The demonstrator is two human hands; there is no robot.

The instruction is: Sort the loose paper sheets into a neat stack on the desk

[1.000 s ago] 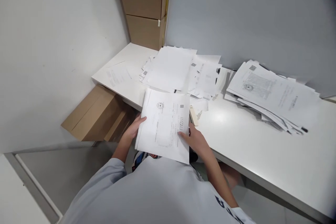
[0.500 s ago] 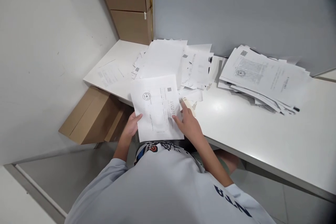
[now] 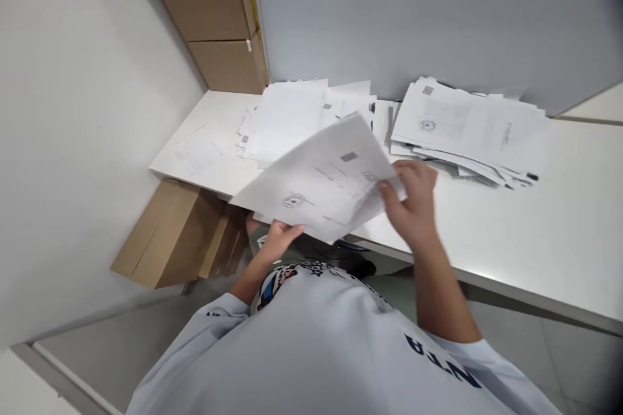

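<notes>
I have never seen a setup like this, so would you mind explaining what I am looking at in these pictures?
There is no machine here, only a person's two bare hands. All the pictures come from one camera worn on the person's head, looking forward and down, which is why the light grey shirt fills the bottom of the view. The right hand grasps the edge of some printed sheets, held up above the desk, and the left hand is at their lower edge. On the white desk lie a loose pile of paper near the corner and a thicker stack of papers further right. Flattened cardboard sits below the desk's left end.
</notes>
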